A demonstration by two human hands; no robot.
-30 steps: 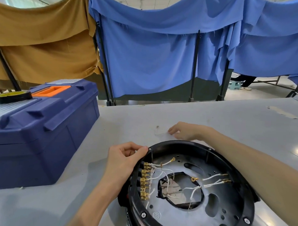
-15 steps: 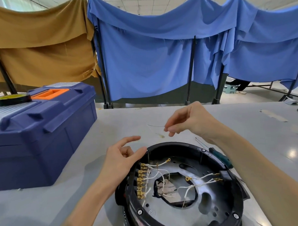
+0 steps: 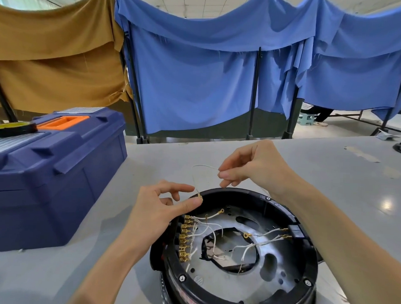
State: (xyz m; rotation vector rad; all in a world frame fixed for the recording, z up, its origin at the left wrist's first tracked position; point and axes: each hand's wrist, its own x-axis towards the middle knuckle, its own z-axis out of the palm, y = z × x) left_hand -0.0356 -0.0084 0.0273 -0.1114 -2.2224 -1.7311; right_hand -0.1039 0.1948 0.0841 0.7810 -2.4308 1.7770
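White lead (image 3: 202, 166) is in the air, arching just above the far-left rim of the black round housing (image 3: 245, 194).
Right hand (image 3: 251, 169) pinches the lead's upper run between thumb and forefinger, above the housing's far rim.
Left hand (image 3: 161, 209) is at the housing's left rim. The lead's brass terminal (image 3: 200, 196) sits against the thumb tip, with the forefinger stretched out just above it. Can't tell whether that pinch is actually closed.

My read: the step is getting the terminal end under control, then seating it somewhere on the spade-terminal row (image 3: 184, 240) inside the housing's left wall. Which tab is free isn't readable from here.

To do it well:
- Grip the crimp barrel, not the bare wire, which looks thin and springy.
- Keep light tension from the right hand so the loop doesn't snag the rim or the wires already inside the housing.
- Line the terminal up flat with its tab and push straight on, no side rocking.
- Neither hand holds the housing, so brace it with the left palm heel before pushing.

Blue toolbox (image 3: 46, 176) sits left of the housing, with a tape roll (image 3: 11, 128) on its lid.
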